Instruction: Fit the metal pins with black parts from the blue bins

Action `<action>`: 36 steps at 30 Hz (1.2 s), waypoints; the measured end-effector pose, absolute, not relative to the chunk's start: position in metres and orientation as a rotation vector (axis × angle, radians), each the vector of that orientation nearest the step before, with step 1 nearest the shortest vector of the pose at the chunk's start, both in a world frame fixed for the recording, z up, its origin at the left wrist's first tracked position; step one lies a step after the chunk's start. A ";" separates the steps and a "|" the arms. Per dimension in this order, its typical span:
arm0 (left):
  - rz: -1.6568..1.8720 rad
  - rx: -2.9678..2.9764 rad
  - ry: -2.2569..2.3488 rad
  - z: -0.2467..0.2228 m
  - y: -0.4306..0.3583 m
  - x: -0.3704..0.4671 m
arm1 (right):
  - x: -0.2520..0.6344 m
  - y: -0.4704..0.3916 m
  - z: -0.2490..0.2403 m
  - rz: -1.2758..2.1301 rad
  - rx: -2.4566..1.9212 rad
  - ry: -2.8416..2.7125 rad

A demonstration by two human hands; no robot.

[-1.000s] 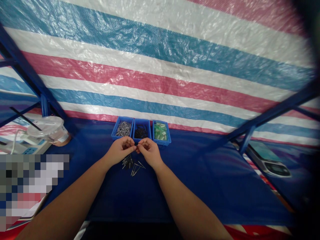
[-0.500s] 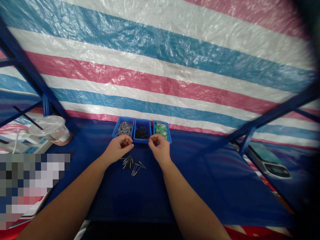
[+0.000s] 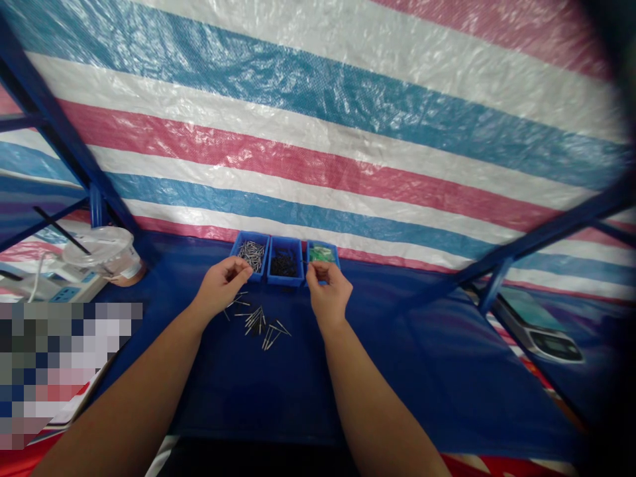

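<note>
My left hand [image 3: 222,283] is closed in a pinch in front of the left blue bin [image 3: 271,246], which holds many silver metal pins [image 3: 251,254]. What its fingertips hold is hidden. My right hand [image 3: 332,293] pinches too, at the front of the right blue bin [image 3: 336,252] with green and whitish pieces [image 3: 322,252]. A tiny dark bit shows at its fingertips, too small to name. Between the hands stands the middle blue bin [image 3: 285,281], with small black parts [image 3: 284,264]. Several loose metal pins [image 3: 271,336], some with dark ends, lie fanned out on the table nearer to me.
The table has a blue cover [image 3: 397,371]. At left stand a lidded plastic cup [image 3: 112,255] with a black straw and a power strip [image 3: 74,288]. A digital scale [image 3: 551,341] is at far right. Blue frame bars [image 3: 536,238] and a striped tarp [image 3: 318,165] enclose the back.
My hands have moved apart, the left one leftward and the right one slightly rightward. More loose pins now show beside my left hand. The view has shifted slightly.
</note>
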State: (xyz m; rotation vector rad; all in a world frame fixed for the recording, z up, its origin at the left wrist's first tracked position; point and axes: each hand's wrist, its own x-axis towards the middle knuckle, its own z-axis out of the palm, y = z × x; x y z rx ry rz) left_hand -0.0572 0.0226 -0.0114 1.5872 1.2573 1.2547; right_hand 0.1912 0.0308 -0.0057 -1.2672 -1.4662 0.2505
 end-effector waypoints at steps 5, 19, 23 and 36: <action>1.201 1.793 1.366 -0.009 0.020 -0.061 | 0.187 0.029 -0.003 0.199 -1.340 -1.728; 0.521 2.137 1.795 0.009 0.017 -0.068 | 0.185 0.019 -0.011 0.435 -1.746 -2.186; 0.436 2.127 1.808 0.011 0.018 -0.071 | 0.183 0.018 -0.012 0.455 -1.793 -2.240; 0.355 2.124 1.779 0.008 0.019 -0.077 | 0.175 0.009 -0.010 0.480 -1.595 -2.353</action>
